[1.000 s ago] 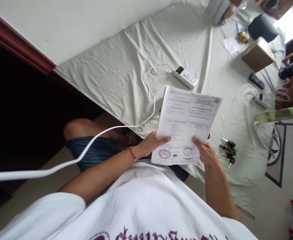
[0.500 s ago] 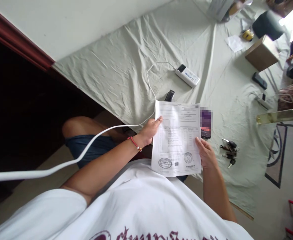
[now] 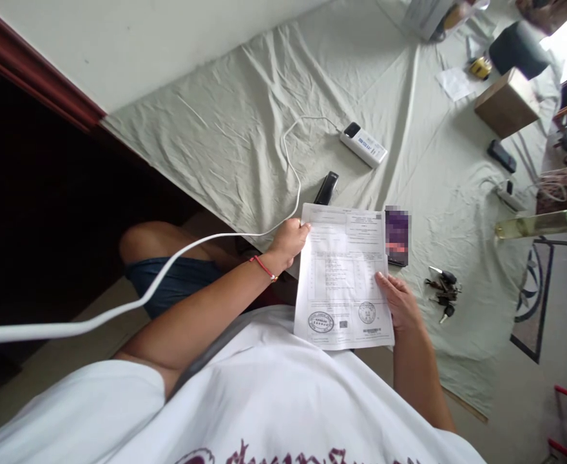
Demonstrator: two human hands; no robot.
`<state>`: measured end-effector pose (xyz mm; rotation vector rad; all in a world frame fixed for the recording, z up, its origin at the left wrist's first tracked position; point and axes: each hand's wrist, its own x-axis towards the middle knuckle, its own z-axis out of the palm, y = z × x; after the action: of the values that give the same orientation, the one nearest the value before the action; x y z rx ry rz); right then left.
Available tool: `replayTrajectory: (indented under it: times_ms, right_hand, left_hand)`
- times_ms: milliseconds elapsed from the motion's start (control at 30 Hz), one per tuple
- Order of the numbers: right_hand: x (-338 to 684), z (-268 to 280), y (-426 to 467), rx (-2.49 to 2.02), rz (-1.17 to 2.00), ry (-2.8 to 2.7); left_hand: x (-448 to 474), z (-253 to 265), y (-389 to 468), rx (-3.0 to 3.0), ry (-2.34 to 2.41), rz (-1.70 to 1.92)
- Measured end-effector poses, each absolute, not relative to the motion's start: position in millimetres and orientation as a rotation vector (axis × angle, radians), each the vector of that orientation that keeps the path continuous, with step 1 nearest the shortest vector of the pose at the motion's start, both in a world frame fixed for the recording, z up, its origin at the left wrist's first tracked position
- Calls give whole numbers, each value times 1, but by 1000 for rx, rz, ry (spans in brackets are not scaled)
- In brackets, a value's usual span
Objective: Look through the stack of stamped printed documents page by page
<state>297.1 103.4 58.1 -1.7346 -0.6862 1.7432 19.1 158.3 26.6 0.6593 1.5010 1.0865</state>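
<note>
A printed sheet of paper (image 3: 344, 277) with two round stamps near its bottom edge lies flat at the near edge of the cloth-covered table (image 3: 245, 129). My left hand (image 3: 290, 241) grips its upper left corner. My right hand (image 3: 395, 301) holds its right edge, thumb on the page. A phone (image 3: 397, 237) with a lit screen lies just past the sheet's upper right corner. A small black device (image 3: 326, 187) sits beyond the top edge.
A white power bank (image 3: 363, 145) with a white cable (image 3: 290, 174) lies further back. A bunch of keys (image 3: 441, 293) rests to the right. A cardboard box (image 3: 504, 103), a black remote (image 3: 502, 156), a charger (image 3: 507, 193) and papers lie at the far right.
The sheet came down from a raised, tilted position to flat on the table edge, uncovering the phone and black device. My left hand slid from the bottom edge up to the top left corner.
</note>
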Motion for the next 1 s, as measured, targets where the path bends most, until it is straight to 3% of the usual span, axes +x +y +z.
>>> replayTrajectory:
  times_ms: [800,867,1000]
  right_hand:
    - [278,39,99,-1726,1663,-838]
    - [284,39,101,-1816,1534,-1091]
    - [295,49,119,-1975,858,-1536]
  left_hand:
    - [23,27,168,806,1753,920]
    - [22,28,169,861,1790,908]
    - [18,32,170,910,1804,860]
